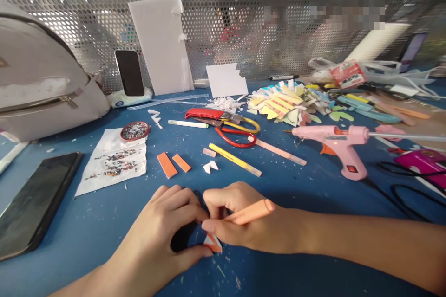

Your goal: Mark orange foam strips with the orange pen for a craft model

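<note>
My right hand [240, 218] is closed around an orange marker [254, 211], its tip pointing down and hidden behind the fingers. Under it on the blue table lies a small white paper piece partly coloured orange [214, 243]. My left hand [170, 227] curves around this piece, the thumb pressing its lower left edge and the fingertips close to the right hand. Beyond the hands lie two orange strips [167, 165], a small white notched scrap [210, 166], a marker cap [209, 152] and a yellow marker [235, 159].
Red-handled scissors [237, 137] and a peach marker [278, 151] lie farther back. A pink glue gun [348, 144] with its cable is at right. Paper pieces [285, 102] are heaped behind. At left are a phone [38, 204], a bead-covered sheet [111, 167] and a bag [42, 74].
</note>
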A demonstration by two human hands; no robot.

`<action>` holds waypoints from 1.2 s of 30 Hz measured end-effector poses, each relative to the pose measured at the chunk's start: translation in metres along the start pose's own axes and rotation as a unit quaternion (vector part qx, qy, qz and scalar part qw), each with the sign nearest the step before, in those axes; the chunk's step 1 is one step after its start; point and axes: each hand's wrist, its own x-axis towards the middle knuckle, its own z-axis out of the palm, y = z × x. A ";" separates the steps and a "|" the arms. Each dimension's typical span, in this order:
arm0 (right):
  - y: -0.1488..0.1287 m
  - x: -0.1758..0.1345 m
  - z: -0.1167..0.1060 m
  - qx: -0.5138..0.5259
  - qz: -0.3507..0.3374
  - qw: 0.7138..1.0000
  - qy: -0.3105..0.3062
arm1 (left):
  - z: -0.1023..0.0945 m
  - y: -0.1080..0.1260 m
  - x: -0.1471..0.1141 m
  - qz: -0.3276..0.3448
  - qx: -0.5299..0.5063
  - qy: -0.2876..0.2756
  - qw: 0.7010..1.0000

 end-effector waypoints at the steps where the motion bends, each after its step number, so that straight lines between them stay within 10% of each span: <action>1: 0.000 0.000 0.000 0.000 -0.008 1.000 -0.004 | 0.000 0.000 0.000 0.001 0.001 -0.003 1.000; 20: 0.001 -0.002 -0.001 0.023 -0.081 0.996 -0.026 | 0.013 0.016 -0.001 0.063 0.165 0.034 0.984; 36: -0.001 -0.001 0.001 -0.004 -0.052 0.999 -0.015 | 0.012 0.008 -0.006 0.047 0.104 0.027 0.993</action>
